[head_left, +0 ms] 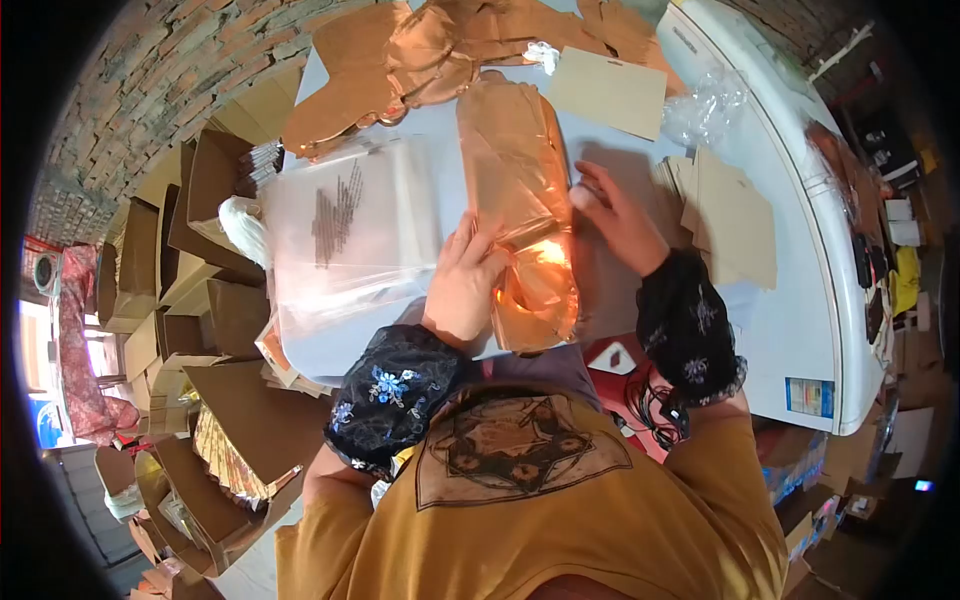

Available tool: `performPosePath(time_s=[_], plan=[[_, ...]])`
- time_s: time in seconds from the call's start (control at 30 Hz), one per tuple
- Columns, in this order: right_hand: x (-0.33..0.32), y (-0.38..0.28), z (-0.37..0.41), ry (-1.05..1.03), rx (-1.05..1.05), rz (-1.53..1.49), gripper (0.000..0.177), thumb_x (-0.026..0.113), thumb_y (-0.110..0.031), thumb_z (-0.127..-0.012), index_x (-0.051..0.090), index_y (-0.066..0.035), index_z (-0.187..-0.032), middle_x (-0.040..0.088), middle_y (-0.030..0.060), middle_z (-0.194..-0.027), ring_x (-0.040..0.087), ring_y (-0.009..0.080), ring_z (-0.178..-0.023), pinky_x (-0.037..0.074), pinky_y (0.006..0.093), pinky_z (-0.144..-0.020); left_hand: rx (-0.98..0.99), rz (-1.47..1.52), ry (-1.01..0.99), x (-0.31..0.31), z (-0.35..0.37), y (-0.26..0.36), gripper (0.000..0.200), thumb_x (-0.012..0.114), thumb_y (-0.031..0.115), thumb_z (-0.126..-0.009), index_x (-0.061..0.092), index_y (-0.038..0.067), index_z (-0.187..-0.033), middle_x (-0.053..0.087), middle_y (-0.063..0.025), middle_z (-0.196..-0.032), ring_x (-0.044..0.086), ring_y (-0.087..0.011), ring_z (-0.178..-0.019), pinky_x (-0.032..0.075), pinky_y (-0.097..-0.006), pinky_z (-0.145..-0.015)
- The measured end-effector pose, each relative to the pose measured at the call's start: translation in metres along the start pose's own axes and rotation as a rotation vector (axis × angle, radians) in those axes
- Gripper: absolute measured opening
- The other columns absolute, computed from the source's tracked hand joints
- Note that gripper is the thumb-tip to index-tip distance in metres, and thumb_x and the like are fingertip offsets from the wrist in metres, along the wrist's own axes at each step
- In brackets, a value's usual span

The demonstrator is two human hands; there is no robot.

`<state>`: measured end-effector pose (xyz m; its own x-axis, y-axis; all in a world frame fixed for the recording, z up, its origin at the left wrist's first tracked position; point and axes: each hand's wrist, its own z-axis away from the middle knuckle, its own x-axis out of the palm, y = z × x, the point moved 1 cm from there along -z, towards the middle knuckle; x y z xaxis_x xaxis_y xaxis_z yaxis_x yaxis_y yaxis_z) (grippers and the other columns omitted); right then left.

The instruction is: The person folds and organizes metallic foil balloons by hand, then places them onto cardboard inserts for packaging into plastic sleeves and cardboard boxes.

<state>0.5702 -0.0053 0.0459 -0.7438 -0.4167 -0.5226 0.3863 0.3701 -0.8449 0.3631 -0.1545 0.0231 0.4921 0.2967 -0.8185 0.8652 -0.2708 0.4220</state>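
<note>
A long, shiny copper-coloured foil piece (515, 165) lies lengthwise on the pale table, its near end by the table's front edge. My left hand (463, 285) rests on its left side, fingers lying against the foil. Beside the right edge of the foil is my right hand (622, 220), fingers apart and slightly bent, with nothing visible in it. To the left lies a stack of clear plastic bags (350, 215) with dark printing. Whether my right fingertips touch the foil cannot be made out.
More copper foil (430, 50) covers the table's far side. A beige card (607, 92) lies at the back right, near crumpled clear plastic (707, 105). Stacked beige cards (730, 220) sit at the right beside a white appliance (800, 260). Cardboard boxes (240, 420) stand left.
</note>
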Motion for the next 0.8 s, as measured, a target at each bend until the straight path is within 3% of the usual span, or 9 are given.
performPosePath(time_s=[0.2, 0.27, 0.37, 0.43, 0.47, 0.53, 0.6, 0.67, 0.8], plan=[[0.001, -0.045, 0.027, -0.048, -0.050, 0.207, 0.076, 0.064, -0.050, -0.090, 0.034, -0.014, -0.150, 0.032, 0.0276, -0.151, 0.035, 0.0447, -0.138, 0.038, 0.0482, -0.108, 0.284, -0.406, -0.164, -0.001, -0.027, 0.009, 0.033, 0.062, 0.016, -0.081, 0.067, 0.008, -0.113, 0.055, -0.0058, -0.137, 0.045, -0.0292, -0.135, 0.036, -0.0456, -0.112], [0.016, -0.054, 0.039, -0.090, -0.142, 0.521, 0.083, 0.069, -0.054, -0.084, 0.034, -0.021, -0.151, 0.026, 0.0291, -0.154, 0.033, 0.0499, -0.137, 0.038, 0.0556, -0.106, 0.369, -0.310, -0.108, 0.009, -0.031, 0.006, 0.041, 0.061, 0.019, -0.082, 0.063, 0.009, -0.122, 0.055, -0.0062, -0.137, 0.045, -0.0272, -0.135, 0.034, -0.0464, -0.113], [0.028, -0.074, 0.056, -0.330, -0.109, 0.586, 0.088, 0.079, -0.044, -0.074, 0.040, -0.022, -0.149, 0.022, 0.0314, -0.153, 0.041, 0.0474, -0.131, 0.036, 0.0526, -0.109, 0.349, -0.214, -0.210, 0.020, -0.035, -0.001, 0.047, 0.057, 0.023, -0.086, 0.057, 0.013, -0.132, 0.053, -0.0079, -0.140, 0.044, -0.0270, -0.136, 0.030, -0.0497, -0.115], [0.035, -0.071, 0.064, -0.234, -0.299, 0.669, 0.086, 0.081, -0.045, -0.073, 0.044, -0.025, -0.148, 0.023, 0.0287, -0.153, 0.041, 0.0502, -0.126, 0.039, 0.0520, -0.106, 0.281, -0.167, -0.340, 0.025, -0.035, -0.008, 0.049, 0.053, 0.025, -0.090, 0.053, 0.015, -0.138, 0.052, -0.0094, -0.143, 0.043, -0.0277, -0.138, 0.027, -0.0526, -0.116], [0.036, -0.072, 0.066, -0.210, -0.357, 0.696, 0.087, 0.081, -0.046, -0.072, 0.045, -0.024, -0.148, 0.023, 0.0283, -0.153, 0.040, 0.0515, -0.125, 0.039, 0.0518, -0.106, 0.280, 0.123, -0.258, 0.027, -0.034, -0.011, 0.054, 0.054, 0.033, -0.089, 0.051, 0.017, -0.141, 0.049, -0.0105, -0.145, 0.043, -0.0281, -0.137, 0.027, -0.0554, -0.116], [0.039, -0.069, 0.065, -0.164, -0.461, 0.689, 0.093, 0.082, -0.048, -0.069, 0.043, -0.023, -0.150, 0.023, 0.0263, -0.154, 0.040, 0.0507, -0.126, 0.040, 0.0508, -0.105, 0.358, 0.099, -0.193, 0.027, -0.033, -0.012, 0.056, 0.055, 0.036, -0.088, 0.051, 0.018, -0.141, 0.048, -0.0110, -0.146, 0.043, -0.0272, -0.137, 0.028, -0.0551, -0.115], [0.041, -0.068, 0.062, -0.128, -0.476, 0.581, 0.080, 0.079, -0.039, -0.076, 0.046, -0.020, -0.147, 0.029, 0.0262, -0.151, 0.044, 0.0460, -0.126, 0.041, 0.0487, -0.105, 0.390, 0.003, -0.194, 0.023, -0.036, -0.013, 0.059, 0.058, 0.039, -0.086, 0.050, 0.021, -0.142, 0.048, -0.0098, -0.146, 0.043, -0.0276, -0.137, 0.030, -0.0544, -0.114], [0.043, -0.061, 0.061, -0.121, -0.425, 0.517, 0.067, 0.074, -0.029, -0.082, 0.049, -0.018, -0.143, 0.036, 0.0239, -0.148, 0.049, 0.0422, -0.123, 0.043, 0.0477, -0.104, 0.250, 0.081, -0.551, 0.019, -0.047, -0.014, 0.064, 0.064, 0.039, -0.081, 0.051, 0.021, -0.141, 0.049, -0.0093, -0.145, 0.045, -0.0291, -0.134, 0.031, -0.0540, -0.113], [0.033, -0.011, 0.049, -0.056, -0.309, 0.548, 0.044, 0.062, -0.006, -0.089, 0.052, -0.014, -0.131, 0.049, 0.0135, -0.139, 0.060, 0.0333, -0.116, 0.048, 0.0446, -0.101, 0.348, -0.453, -0.577, 0.013, -0.056, 0.011, 0.060, 0.074, 0.031, -0.073, 0.059, 0.017, -0.129, 0.051, -0.0047, -0.132, 0.048, -0.0242, -0.122, 0.041, -0.0479, -0.099]])
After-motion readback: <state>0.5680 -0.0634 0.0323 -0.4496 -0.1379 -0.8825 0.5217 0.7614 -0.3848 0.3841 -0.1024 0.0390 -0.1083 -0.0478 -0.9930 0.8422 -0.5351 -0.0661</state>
